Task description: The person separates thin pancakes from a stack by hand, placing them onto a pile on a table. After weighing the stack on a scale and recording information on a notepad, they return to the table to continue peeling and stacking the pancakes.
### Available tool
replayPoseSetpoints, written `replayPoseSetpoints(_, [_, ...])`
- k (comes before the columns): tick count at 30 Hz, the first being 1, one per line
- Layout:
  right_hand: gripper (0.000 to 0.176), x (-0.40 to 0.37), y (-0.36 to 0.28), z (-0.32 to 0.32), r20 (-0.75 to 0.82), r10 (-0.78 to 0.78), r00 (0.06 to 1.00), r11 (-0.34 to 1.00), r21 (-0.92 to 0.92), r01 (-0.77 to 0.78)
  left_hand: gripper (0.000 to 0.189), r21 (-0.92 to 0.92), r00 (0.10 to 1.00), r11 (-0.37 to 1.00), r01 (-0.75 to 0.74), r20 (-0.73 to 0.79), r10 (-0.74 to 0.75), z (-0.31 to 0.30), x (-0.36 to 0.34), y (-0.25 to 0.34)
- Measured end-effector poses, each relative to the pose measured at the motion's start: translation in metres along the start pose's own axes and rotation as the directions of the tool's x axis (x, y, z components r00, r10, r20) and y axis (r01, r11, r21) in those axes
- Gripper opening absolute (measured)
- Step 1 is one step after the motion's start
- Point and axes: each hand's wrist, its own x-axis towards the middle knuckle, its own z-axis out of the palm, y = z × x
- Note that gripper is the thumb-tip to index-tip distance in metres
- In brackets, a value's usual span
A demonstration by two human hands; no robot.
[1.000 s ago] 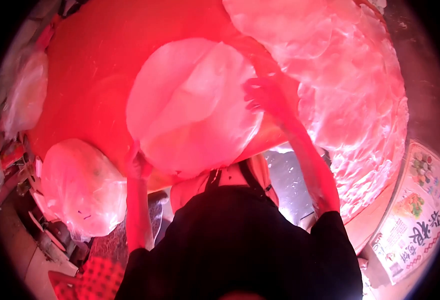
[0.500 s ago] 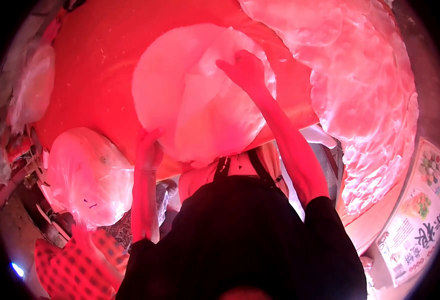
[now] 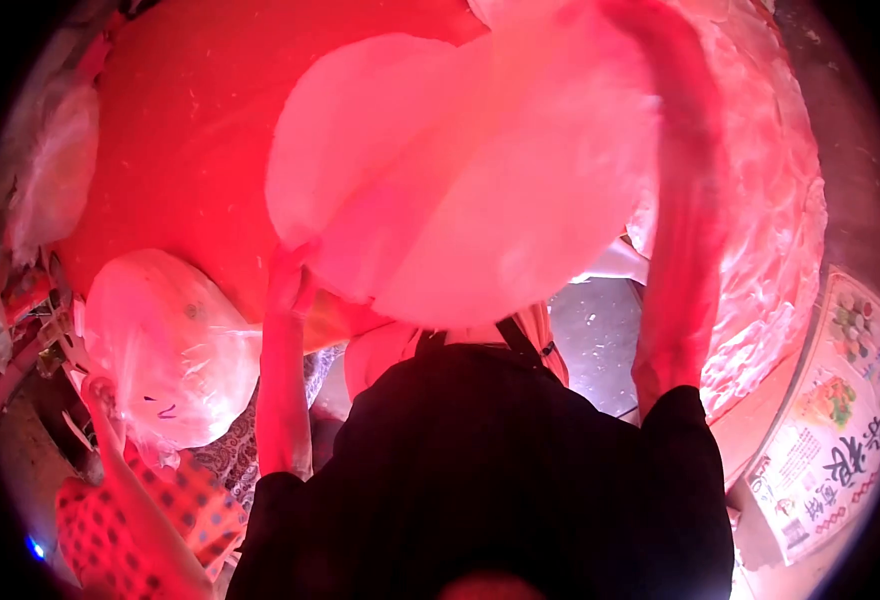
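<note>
Thin sheet (image 3: 520, 200), one: pale, smooth, broad, round-edged; partly raised over bench (image 3: 180, 130). Probably light, limp, easily torn; best taken by opposite rims. Left hand (image 3: 291, 275): at lower-left rim, pinch cannot be told. Right hand: out of sight, grip unknown. Heap (image 3: 760, 260), right: wrinkled, glossy.

Over on the left we've got a bulging plastic bag (image 3: 175, 335), pale and rounded, with small dark marks low on its front! Just below, we spot a co-worker's forearm (image 3: 140, 495), angled up to the bag's lower left, with a dotted garment (image 3: 100, 525) around it. Higher up that side, we see another plastic bag (image 3: 55, 170) near the edge. Across to the right, we find slanted printed packaging (image 3: 825, 440) showing food pictures and big black characters, while a small bluish light (image 3: 36, 547) gleams at lower left.
</note>
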Motion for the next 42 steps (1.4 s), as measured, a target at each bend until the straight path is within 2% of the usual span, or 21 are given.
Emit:
replayPoseSetpoints(2, [0.018,-0.008,-0.036,-0.007,-0.01,-0.023,1.0,0.971,0.237,0.024,0.035,-0.006,1.0,1.0,0.01,-0.008,-0.01,-0.004,-0.008,-0.004])
replayPoseSetpoints(4, [0.017,-0.039,-0.021,-0.071,-0.042,-0.011,0.999,0.97,0.242,0.021,0.035,-0.016,1.0,1.0,0.016,-0.011,-0.016,-0.007,-0.015,-0.007])
replayPoseSetpoints(10, [0.011,-0.018,0.067,-0.426,-0.286,0.048,0.957,0.949,0.312,0.045,0.033,-0.004,0.999,0.999,0.043,0.026,-0.043,-0.013,-0.021,-0.01])
replayPoseSetpoints(12, [0.009,-0.01,0.088,-0.506,-0.35,0.066,0.935,0.941,0.332,0.058,0.033,-0.009,0.999,0.999,0.044,0.031,-0.044,-0.016,-0.022,-0.013])
replayPoseSetpoints(13, [0.008,-0.011,0.097,-0.514,-0.377,0.08,0.923,0.937,0.344,0.059,0.033,-0.014,0.999,0.999,0.047,0.028,-0.047,-0.018,-0.025,-0.015])
replayPoseSetpoints(18, [0.004,-0.157,0.103,-0.444,-0.488,0.165,0.857,0.921,0.386,0.043,0.031,-0.067,0.997,0.995,0.078,-0.002,-0.078,-0.029,-0.041,-0.034])
replayPoseSetpoints(20, [0.003,-0.088,0.156,-0.387,-0.529,0.194,0.826,0.913,0.406,0.045,0.031,-0.085,0.996,0.993,0.083,-0.013,-0.084,-0.031,-0.046,-0.039])
replayPoseSetpoints(22, [0.003,-0.139,0.183,-0.276,-0.574,0.23,0.786,0.901,0.431,0.051,0.031,-0.09,0.995,0.991,0.095,-0.023,-0.097,-0.036,-0.052,-0.041])
replayPoseSetpoints(23, [0.003,-0.142,0.192,-0.291,-0.597,0.243,0.764,0.895,0.442,0.061,0.03,-0.091,0.995,0.991,0.097,-0.023,-0.099,-0.037,-0.052,-0.042])
replayPoseSetpoints(24, [0.002,-0.149,0.249,-0.325,-0.635,0.554,0.538,0.788,0.609,-0.092,0.03,-0.088,0.994,0.991,0.103,-0.022,-0.105,-0.038,-0.053,-0.043])
replayPoseSetpoints(25, [0.004,-0.155,0.297,-0.348,-0.569,0.789,0.232,0.609,0.774,-0.174,0.03,-0.082,0.993,0.99,0.112,-0.024,-0.114,-0.041,-0.056,-0.043])
replayPoseSetpoints(26, [0.004,-0.209,0.237,-0.293,-0.566,0.792,0.228,0.605,0.778,-0.171,0.03,-0.076,0.992,0.99,0.118,-0.03,-0.12,-0.044,-0.059,-0.042])
replayPoseSetpoints(28, [0.006,-0.173,0.14,-0.176,-0.776,0.385,0.499,0.921,0.357,-0.155,0.029,-0.059,0.99,0.99,0.128,-0.049,-0.131,-0.05,-0.066,-0.038])
replayPoseSetpoints(30, [0.006,-0.159,0.061,-0.106,-0.872,0.218,0.439,0.975,0.179,-0.129,0.029,-0.042,0.987,0.988,0.146,-0.066,-0.148,-0.057,-0.076,-0.034])
replayPoseSetpoints(32, [0.014,-0.192,0.069,-0.135,-0.855,0.213,0.472,0.973,0.143,-0.18,0.028,-0.044,0.985,0.987,0.152,-0.076,-0.155,-0.062,-0.082,-0.032])
replayPoseSetpoints(35, [0.017,-0.257,0.144,-0.211,-0.785,0.402,0.471,0.895,0.228,-0.385,0.028,-0.063,0.981,0.986,0.156,-0.105,-0.162,-0.073,-0.094,-0.036])
replayPoseSetpoints(38, [0.029,-0.266,0.141,-0.185,-0.944,0.132,0.303,0.822,-0.066,-0.566,0.027,-0.079,0.972,0.985,0.155,-0.166,-0.166,-0.087,-0.117,-0.035])
replayPoseSetpoints(39, [0.033,-0.262,0.142,-0.181,-0.921,-0.187,0.343,0.667,-0.375,-0.644,0.027,-0.077,0.967,0.985,0.156,-0.19,-0.168,-0.093,-0.129,-0.032])
replayPoseSetpoints(40, [0.038,-0.252,0.14,-0.178,-0.778,-0.47,0.416,0.409,-0.61,-0.679,0.027,-0.073,0.963,0.986,0.152,-0.216,-0.164,-0.098,-0.139,-0.028])
replayPoseSetpoints(41, [0.039,-0.226,0.106,-0.126,-0.761,-0.442,0.475,0.377,-0.638,-0.671,0.027,-0.068,0.959,0.988,0.14,-0.241,-0.153,-0.104,-0.147,-0.024])
replayPoseSetpoints(42, [0.037,-0.203,0.099,-0.091,-0.726,-0.347,0.593,0.533,-0.673,-0.513,0.026,-0.059,0.953,0.989,0.136,-0.264,-0.147,-0.11,-0.156,-0.018])
